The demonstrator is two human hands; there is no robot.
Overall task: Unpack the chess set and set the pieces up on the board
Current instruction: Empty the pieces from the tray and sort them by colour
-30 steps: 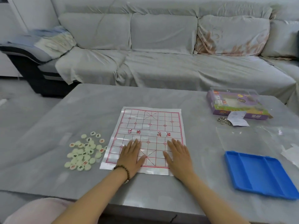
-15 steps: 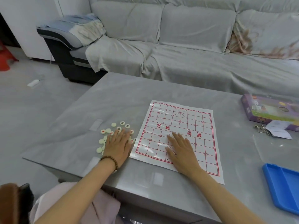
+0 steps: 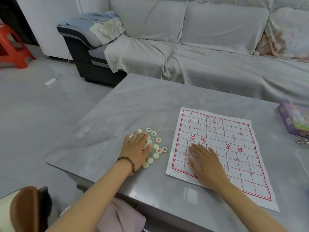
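Cream pieces under left hand; right hand flat on board.

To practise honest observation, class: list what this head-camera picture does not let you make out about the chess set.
In the head view:
- The left hand covers part of the pile of pieces, so no count.
- Characters on the pieces: too small to read.
- The right hand hides some squares of the board.
- The purple box: cut off by the right edge.

One board, two hands, at least ten pieces
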